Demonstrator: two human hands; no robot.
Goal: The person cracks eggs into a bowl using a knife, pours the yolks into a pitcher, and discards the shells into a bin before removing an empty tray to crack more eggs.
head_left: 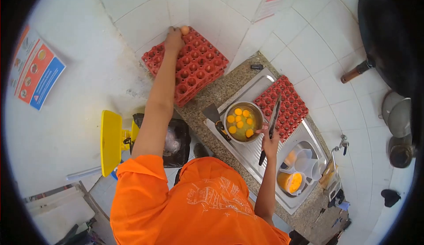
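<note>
At the far end of the counter, my left hand (173, 41) reaches over a stack of red egg trays (194, 64), its fingers closed at a brown egg (184, 30) by the back edge. Most hollows in the top tray hold nothing. My right hand (270, 142) grips a knife (274, 118) with a dark handle, blade pointing away from me. Just left of that hand, a steel pot (226, 132) contains several cracked eggs with whole yolks. Another red egg tray (282, 106) lies behind the knife on the sink's drainboard.
A spatula (214, 117) lies beside the pot. Translucent plastic containers (308, 165) crowd the sink basin, near the tap (342, 143). A black-lined bin (179, 143) with a yellow lid (110, 143) stands below left. A wok (386, 37) hangs on the right wall.
</note>
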